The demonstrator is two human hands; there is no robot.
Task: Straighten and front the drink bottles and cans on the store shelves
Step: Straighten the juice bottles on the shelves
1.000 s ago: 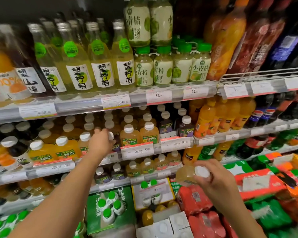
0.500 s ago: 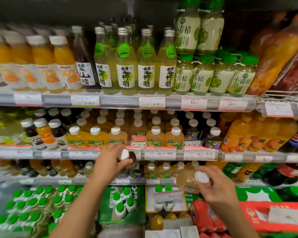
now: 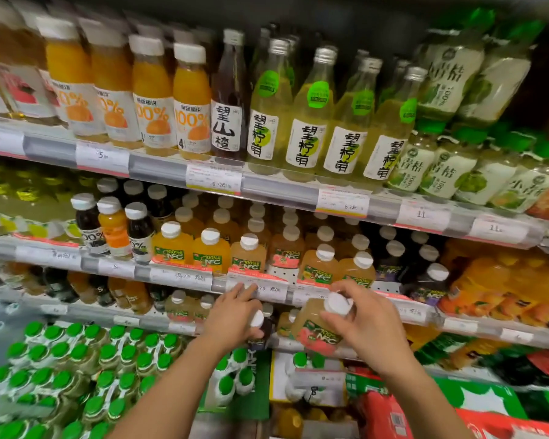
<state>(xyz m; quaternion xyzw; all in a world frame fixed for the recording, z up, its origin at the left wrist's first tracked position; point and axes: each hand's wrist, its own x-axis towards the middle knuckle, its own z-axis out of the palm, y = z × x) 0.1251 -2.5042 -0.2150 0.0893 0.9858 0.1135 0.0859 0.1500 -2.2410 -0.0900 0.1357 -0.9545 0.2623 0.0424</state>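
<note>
My left hand [image 3: 233, 315] grips a small dark juice bottle [image 3: 260, 332] by its white cap, in front of the lower shelf rail. My right hand [image 3: 366, 324] holds a pale peach NFC juice bottle [image 3: 314, 331], fingers around its white cap, tilted toward me just right of the dark one. Above both hands stands a row of white-capped NFC juice bottles [image 3: 249, 255] on the middle shelf [image 3: 184, 275]. One gap shows in that row beside a pink-labelled bottle [image 3: 286, 251].
The top shelf carries orange juice bottles [image 3: 191, 99], a dark hawthorn bottle [image 3: 229, 99] and lemon glass bottles [image 3: 311, 112]. Green-capped bottle packs [image 3: 76, 359] fill the lower left. Red packs [image 3: 393, 416] lie at the lower right. Orange drinks [image 3: 495, 286] stand on the right.
The view has swung left and closer. My left hand has drawn the dark bottle down off the shelf. My right hand has raised the peach bottle toward the shelf edge.
</note>
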